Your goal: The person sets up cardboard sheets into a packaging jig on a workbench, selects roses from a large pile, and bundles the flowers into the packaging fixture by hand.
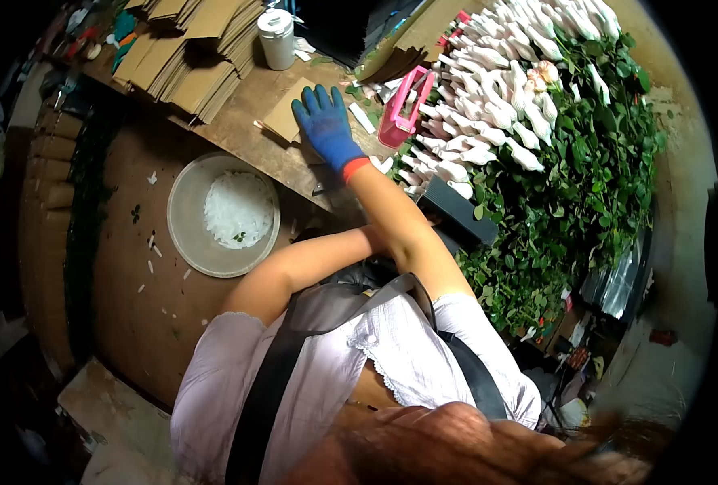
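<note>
My right hand (324, 125), in a blue glove with a red cuff, lies palm down with its fingers spread. Under and beside it is a piece of brown cardboard (280, 115) on the wooden table (246, 137). Just right of the glove lies a white strip (361, 118), and beyond it stands a pink holder (402, 113). My left forearm (326, 255) crosses beneath the right one; the left hand itself is hidden behind it, near a dark grey box-shaped object (458, 212).
Many flower stems with white-wrapped heads (488, 89) and green leaves (569, 186) are heaped at right. Cardboard stacks (201, 81) and a white lidded canister (276, 40) stand at the back. A round bin (183, 222) with white scraps is on the floor, left.
</note>
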{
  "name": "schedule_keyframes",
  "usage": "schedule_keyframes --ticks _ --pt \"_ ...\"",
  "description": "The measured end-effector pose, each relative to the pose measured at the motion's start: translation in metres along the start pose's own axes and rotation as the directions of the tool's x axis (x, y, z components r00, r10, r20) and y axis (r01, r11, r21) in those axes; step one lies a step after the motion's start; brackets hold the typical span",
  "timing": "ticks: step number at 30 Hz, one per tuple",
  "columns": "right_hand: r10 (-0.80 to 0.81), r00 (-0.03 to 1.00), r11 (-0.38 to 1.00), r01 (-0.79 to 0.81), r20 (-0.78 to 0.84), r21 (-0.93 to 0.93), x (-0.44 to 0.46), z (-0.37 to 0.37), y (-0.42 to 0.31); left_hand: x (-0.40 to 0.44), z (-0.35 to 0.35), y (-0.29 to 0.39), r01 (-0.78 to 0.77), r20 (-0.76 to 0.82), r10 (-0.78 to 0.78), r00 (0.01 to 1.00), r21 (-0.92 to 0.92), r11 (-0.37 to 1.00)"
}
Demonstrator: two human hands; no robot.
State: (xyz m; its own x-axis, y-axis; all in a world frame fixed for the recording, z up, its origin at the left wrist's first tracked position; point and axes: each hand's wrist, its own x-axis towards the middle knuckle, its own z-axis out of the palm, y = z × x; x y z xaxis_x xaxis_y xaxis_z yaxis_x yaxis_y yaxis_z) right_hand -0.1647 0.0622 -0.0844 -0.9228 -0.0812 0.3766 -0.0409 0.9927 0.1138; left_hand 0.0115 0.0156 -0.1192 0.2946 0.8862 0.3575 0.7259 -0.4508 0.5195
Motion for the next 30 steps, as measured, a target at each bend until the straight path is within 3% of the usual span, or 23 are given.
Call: schedule_keyframes --ticks 2,3,5,6,9,10,11,12,13,14,16,17,18,19,20,22,24,25,28,29,30 --pt "-0.008 1.0 1.0 0.009 0.018 -0.012 -0.008 -0.007 0.003 -0.001 0.008 -0.002 -0.01 -0.015 0.008 1.0 -0.139 0.99" --pt "-0.018 0.998 0.999 0.02 -0.055 0.035 -0.015 -0.004 0.003 -0.001 0.008 -0.005 -0.017 -0.013 0.015 1.0 -0.121 0.993" --pt "-0.033 0.987 0.99 0.01 0.16 0.142 -0.028 -0.02 0.007 0.004 0.008 -0.003 -0.026 -0.012 0.025 1.0 -0.092 0.995" --pt "-0.024 0.998 0.996 0.019 0.05 0.091 -0.032 -0.035 0.009 0.011 0.003 0.003 0.127 0.134 -0.092 0.987 -0.277 0.953" --pt "0.067 0.987 0.979 -0.037 -0.148 0.199 -0.05 -0.095 0.028 0.014 -0.027 0.017 0.21 0.153 -0.173 0.973 -0.272 0.939" --pt "0.106 0.984 0.957 -0.062 -0.142 0.284 -0.065 -0.132 0.034 0.007 0.005 0.004 0.114 0.124 -0.092 0.988 -0.183 0.977" --pt "0.189 0.975 0.925 -0.136 -0.119 0.355 -0.086 -0.154 0.036 0.007 -0.031 0.017 0.202 0.171 -0.161 0.972 -0.261 0.944" --pt "0.256 0.958 0.899 -0.187 -0.129 0.396 -0.11 -0.179 0.037 0.005 -0.024 0.015 0.109 0.06 -0.101 0.993 -0.141 0.984" --pt "0.342 0.94 0.867 -0.314 -0.003 0.388 -0.142 -0.196 0.036 0.003 -0.016 0.011 0.026 -0.046 -0.026 0.999 -0.01 1.0" --pt "0.431 0.901 0.79 -0.401 0.045 0.464 -0.168 -0.212 0.033 0.003 -0.014 0.01 0.065 0.119 -0.059 0.991 -0.055 0.996" --pt "0.615 0.734 0.44 -0.623 0.288 0.647 -0.231 -0.212 0.027 0.023 -0.054 0.018 0.201 0.286 -0.121 0.95 -0.268 0.942" --pt "0.61 0.639 0.283 -0.728 0.469 0.624 -0.258 -0.209 0.029 0.03 -0.067 0.023 0.279 0.375 -0.137 0.917 -0.359 0.891" --pt "0.569 0.525 0.122 -0.815 0.633 0.567 -0.282 -0.205 0.03 0.02 -0.041 0.022 0.264 0.268 -0.224 0.937 -0.125 0.956" --pt "0.494 0.4 -0.034 -0.878 0.772 0.477 -0.305 -0.199 0.031 0.018 -0.037 0.022 0.197 0.233 -0.175 0.957 -0.076 0.977" --pt "0.47 0.412 -0.11 -0.85 0.781 0.514 -0.325 -0.185 0.038 0.016 -0.036 0.021 0.13 0.2 -0.123 0.972 -0.022 0.991" --pt "0.399 0.295 -0.1 -0.927 0.868 0.361 -0.323 -0.185 0.051 0.016 -0.041 0.022 0.084 0.168 -0.086 0.982 0.014 0.996" --pt "0.374 0.221 -0.112 -0.953 0.9 0.281 -0.323 -0.182 0.051 0.01 -0.037 0.008 0.082 0.282 -0.07 0.957 -0.031 0.996" --pt "0.386 0.243 -0.029 -0.961 0.89 0.275 -0.324 -0.177 0.052 0.008 -0.042 0.001 0.08 0.332 -0.059 0.941 -0.049 0.996" --pt "0.398 0.289 0.21 -0.953 0.871 0.221 -0.316 -0.183 0.054 -0.019 -0.069 -0.013 -0.03 0.157 0.004 0.988 0.163 0.986" --pt "0.434 0.32 0.307 -0.931 0.842 0.197 -0.309 -0.186 0.051 -0.03 -0.072 -0.018 -0.044 0.009 0.043 0.999 0.15 0.988" --pt "0.47 0.35 0.395 -0.904 0.81 0.162 -0.303 -0.188 0.048 -0.03 -0.082 -0.013 -0.048 -0.032 0.055 0.998 0.185 0.981"
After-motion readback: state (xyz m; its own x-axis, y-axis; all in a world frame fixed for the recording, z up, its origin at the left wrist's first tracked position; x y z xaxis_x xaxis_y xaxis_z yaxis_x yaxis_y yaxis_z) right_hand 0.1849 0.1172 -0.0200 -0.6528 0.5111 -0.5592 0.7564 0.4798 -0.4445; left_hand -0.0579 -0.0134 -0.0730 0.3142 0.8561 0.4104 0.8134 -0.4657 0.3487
